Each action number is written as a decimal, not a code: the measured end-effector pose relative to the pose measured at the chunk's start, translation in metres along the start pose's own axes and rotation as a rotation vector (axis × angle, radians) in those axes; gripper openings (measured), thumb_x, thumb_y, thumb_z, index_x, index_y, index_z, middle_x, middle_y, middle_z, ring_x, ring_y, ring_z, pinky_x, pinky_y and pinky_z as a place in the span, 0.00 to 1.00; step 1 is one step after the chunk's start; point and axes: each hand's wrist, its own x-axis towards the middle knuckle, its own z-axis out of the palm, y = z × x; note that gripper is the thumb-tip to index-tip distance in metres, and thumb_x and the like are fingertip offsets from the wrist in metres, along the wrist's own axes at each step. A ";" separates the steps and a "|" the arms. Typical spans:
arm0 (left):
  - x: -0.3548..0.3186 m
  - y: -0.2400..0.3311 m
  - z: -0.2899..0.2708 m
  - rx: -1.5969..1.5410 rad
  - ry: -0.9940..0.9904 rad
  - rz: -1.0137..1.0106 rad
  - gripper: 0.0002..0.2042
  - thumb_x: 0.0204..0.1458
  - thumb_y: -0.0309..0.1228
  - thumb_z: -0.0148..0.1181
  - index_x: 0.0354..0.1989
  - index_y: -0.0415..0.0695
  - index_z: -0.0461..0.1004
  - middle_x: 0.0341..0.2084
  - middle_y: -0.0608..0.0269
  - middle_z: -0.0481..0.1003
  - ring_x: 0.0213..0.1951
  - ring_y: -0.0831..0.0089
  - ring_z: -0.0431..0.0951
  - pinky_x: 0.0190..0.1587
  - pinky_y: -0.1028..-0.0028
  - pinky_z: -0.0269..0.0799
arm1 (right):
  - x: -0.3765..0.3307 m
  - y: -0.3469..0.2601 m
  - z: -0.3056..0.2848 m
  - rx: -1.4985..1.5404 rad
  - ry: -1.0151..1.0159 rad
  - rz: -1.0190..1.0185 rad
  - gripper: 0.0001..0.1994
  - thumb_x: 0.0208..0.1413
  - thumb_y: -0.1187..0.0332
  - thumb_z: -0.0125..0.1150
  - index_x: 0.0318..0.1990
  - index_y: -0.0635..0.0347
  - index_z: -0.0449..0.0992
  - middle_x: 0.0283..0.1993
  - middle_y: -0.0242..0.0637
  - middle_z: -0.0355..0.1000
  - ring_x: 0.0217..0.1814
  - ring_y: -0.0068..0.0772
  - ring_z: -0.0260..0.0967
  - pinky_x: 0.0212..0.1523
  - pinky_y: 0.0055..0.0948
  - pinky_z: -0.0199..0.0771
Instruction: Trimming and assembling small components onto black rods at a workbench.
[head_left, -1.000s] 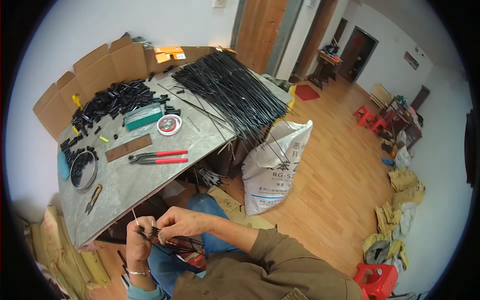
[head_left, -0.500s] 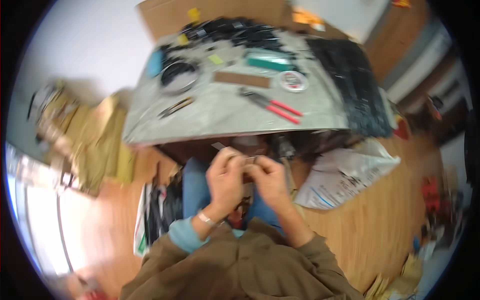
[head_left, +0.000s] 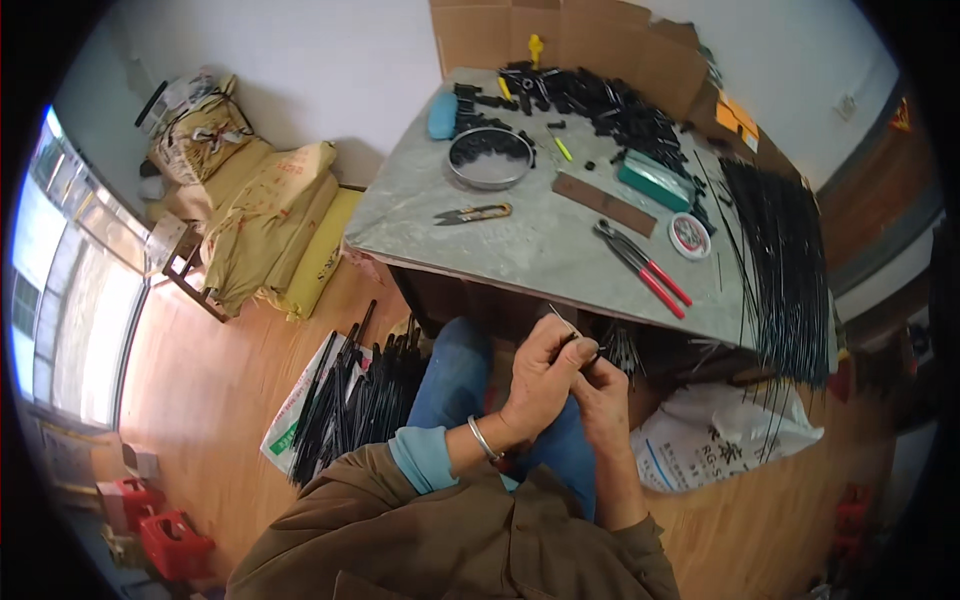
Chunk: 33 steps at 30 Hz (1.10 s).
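My left hand (head_left: 545,378) and my right hand (head_left: 604,402) meet above my knees, just off the table's near edge. Both are closed with fingertips pinched together around a thin, slender piece (head_left: 562,319). One pale, narrow end pokes up past my left fingers, and a small dark bit shows by my right fingertips. Its middle is hidden by the fingers, so I cannot tell its kind. On the table, red-handled pliers (head_left: 645,270) lie nearest to my hands. Small snips (head_left: 474,214) rest farther left. A brown flat bar (head_left: 604,204) and a round tin (head_left: 690,236) lie beyond the pliers.
The grey table (head_left: 410,225) carries a metal bowl (head_left: 490,183), a green box (head_left: 655,181) and a heap of black parts (head_left: 610,105). Long black rods (head_left: 780,260) overhang its right edge above a white sack (head_left: 705,435). Black strips (head_left: 365,400) lie left of my legs.
My view has swung left, so the table and its tools sit farther right in the picture. Both hands stay together, pinching the thin piece. The picture is sharper now.
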 end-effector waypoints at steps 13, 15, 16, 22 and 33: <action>0.109 -0.006 -0.044 0.159 0.004 -0.113 0.14 0.59 0.37 0.51 0.33 0.37 0.73 0.19 0.67 0.67 0.25 0.81 0.66 0.29 0.77 0.65 | 0.042 -0.008 -0.017 0.075 -0.120 -0.022 0.05 0.51 0.77 0.61 0.36 0.68 0.77 0.34 0.38 0.76 0.36 0.27 0.72 0.42 0.26 0.73; 0.168 -0.016 -0.047 0.369 -0.085 0.001 0.12 0.54 0.35 0.56 0.34 0.37 0.74 0.20 0.62 0.71 0.24 0.78 0.68 0.30 0.75 0.67 | 0.048 -0.004 -0.021 0.089 -0.127 -0.004 0.05 0.51 0.77 0.62 0.36 0.68 0.77 0.34 0.38 0.76 0.36 0.27 0.72 0.42 0.26 0.73; 0.196 -0.021 -0.041 0.415 -0.107 0.072 0.11 0.53 0.34 0.57 0.34 0.37 0.75 0.20 0.61 0.73 0.24 0.76 0.70 0.30 0.74 0.68 | 0.051 -0.002 -0.023 0.102 -0.134 0.014 0.06 0.51 0.77 0.62 0.36 0.68 0.77 0.35 0.38 0.76 0.36 0.27 0.72 0.43 0.27 0.73; 0.301 -0.051 -0.064 0.637 0.039 0.189 0.10 0.49 0.33 0.59 0.32 0.37 0.77 0.25 0.51 0.77 0.28 0.63 0.78 0.33 0.69 0.71 | 0.059 0.001 -0.027 0.171 -0.110 0.072 0.05 0.50 0.77 0.62 0.35 0.68 0.77 0.35 0.36 0.76 0.37 0.26 0.71 0.42 0.24 0.72; 0.313 -0.066 -0.137 1.114 -0.180 0.309 0.13 0.44 0.29 0.62 0.39 0.39 0.77 0.34 0.54 0.72 0.40 0.57 0.74 0.45 0.65 0.69 | 0.088 0.023 -0.031 0.168 -0.204 0.165 0.07 0.49 0.75 0.64 0.36 0.68 0.77 0.35 0.39 0.77 0.37 0.30 0.73 0.42 0.28 0.74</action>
